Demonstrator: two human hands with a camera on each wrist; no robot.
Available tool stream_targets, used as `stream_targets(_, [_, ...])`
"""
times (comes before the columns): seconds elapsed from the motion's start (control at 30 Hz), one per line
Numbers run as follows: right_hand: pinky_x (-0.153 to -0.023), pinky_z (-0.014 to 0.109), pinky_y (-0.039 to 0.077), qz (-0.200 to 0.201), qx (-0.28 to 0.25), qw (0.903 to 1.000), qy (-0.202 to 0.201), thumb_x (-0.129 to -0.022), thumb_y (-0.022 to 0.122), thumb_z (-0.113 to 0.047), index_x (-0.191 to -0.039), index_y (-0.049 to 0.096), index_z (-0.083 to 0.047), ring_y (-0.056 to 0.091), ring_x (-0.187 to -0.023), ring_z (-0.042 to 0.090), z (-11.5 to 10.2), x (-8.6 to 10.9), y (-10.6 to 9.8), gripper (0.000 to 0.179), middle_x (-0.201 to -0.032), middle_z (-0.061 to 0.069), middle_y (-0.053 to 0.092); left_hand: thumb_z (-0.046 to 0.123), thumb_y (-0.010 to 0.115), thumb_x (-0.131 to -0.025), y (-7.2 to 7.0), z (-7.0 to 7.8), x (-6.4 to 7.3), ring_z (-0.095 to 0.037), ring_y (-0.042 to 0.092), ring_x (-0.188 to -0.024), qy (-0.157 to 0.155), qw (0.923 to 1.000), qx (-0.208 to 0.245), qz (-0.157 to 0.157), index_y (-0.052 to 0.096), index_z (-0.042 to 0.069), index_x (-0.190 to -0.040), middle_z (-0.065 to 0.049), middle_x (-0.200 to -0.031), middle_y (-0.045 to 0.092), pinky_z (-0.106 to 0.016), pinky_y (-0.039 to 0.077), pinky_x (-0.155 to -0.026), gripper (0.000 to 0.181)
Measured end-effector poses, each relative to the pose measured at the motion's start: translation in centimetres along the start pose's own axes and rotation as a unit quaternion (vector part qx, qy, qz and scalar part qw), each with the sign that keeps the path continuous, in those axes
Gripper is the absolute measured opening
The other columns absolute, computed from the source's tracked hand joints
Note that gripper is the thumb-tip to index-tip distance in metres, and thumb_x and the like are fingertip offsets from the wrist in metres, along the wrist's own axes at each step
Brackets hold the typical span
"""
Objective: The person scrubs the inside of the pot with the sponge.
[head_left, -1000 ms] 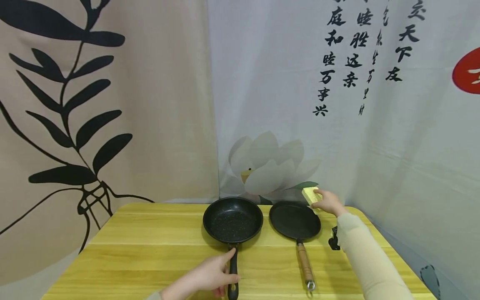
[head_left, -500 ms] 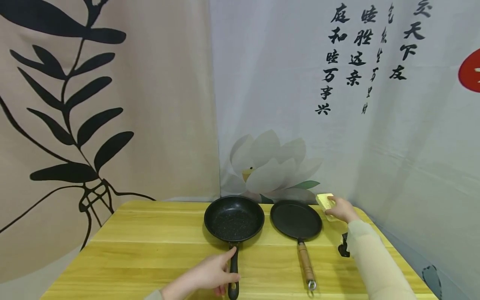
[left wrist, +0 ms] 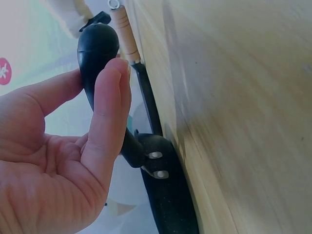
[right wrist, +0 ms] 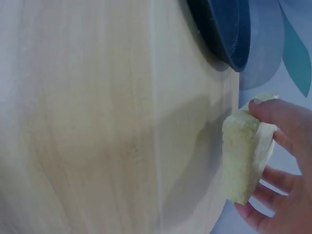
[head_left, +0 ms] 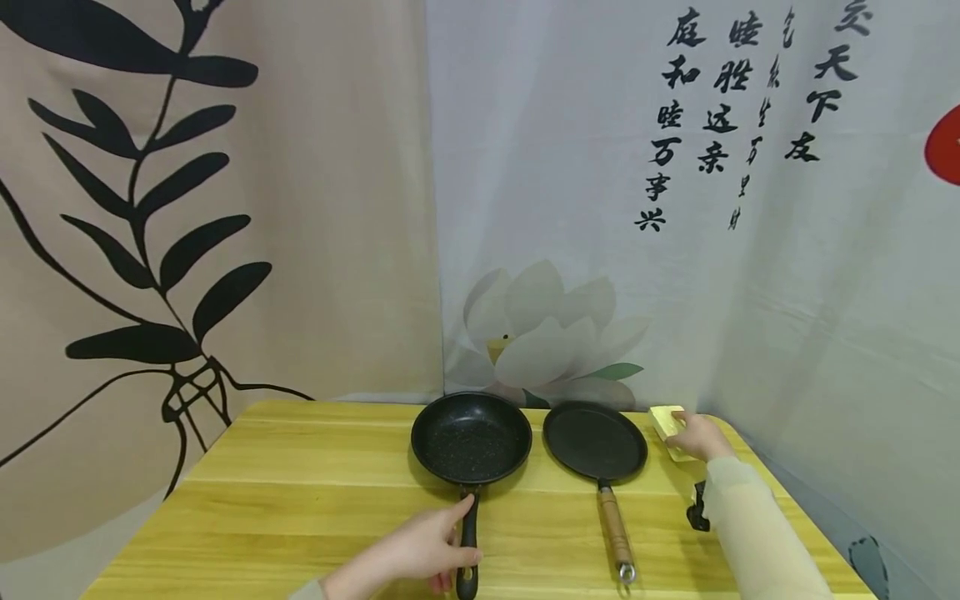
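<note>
A deep black frying pan (head_left: 471, 437) sits mid-table with its handle toward me. My left hand (head_left: 420, 542) holds that black handle (left wrist: 97, 46), thumb on one side and fingers on the other in the left wrist view. At the back right, my right hand (head_left: 699, 437) grips a pale yellow sponge (head_left: 666, 427) by its edges. In the right wrist view the sponge (right wrist: 241, 151) hangs close over the tabletop, near its far edge, and casts a shadow there. A flat black griddle pan (head_left: 595, 440) with a wooden handle (head_left: 615, 525) lies between the frying pan and the right hand.
A small black object (head_left: 697, 508) is partly covered by the right sleeve (head_left: 757, 525). The wooden table (head_left: 300, 475) ends at the back against a printed cloth backdrop (head_left: 345, 208).
My right hand has moved the sponge from above the griddle pan's right rim rightward and down, close over the table. The left hand stays on the frying pan's handle.
</note>
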State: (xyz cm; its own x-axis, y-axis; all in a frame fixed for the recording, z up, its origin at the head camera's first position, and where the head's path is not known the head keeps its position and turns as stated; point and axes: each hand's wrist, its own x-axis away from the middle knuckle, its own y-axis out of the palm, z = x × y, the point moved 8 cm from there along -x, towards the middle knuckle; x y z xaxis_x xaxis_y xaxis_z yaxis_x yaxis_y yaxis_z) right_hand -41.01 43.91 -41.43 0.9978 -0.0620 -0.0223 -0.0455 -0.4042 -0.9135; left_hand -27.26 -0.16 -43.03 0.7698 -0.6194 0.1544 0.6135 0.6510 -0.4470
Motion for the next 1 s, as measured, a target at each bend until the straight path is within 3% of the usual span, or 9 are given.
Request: stream_targets(1.0, [-0.092, 0.064, 0.039, -0.028, 0.004, 0.9996, -0.004, -0.086, 0.068, -0.025, -0.135, 0.045, 0.015, 0.042, -0.118, 0.058, 1.1, 0.9, 2.4, 0.067, -0.132, 0.039, 0.045, 0.021, 0.070, -0.091, 0.4, -0.5, 0.3, -0.021, 0.060, -0.047, -0.004, 1.0000, 0.003, -0.004, 0.028, -0.005, -0.150, -0.011, -0.061, 0.062, -0.043, 0.053, -0.046, 0.077])
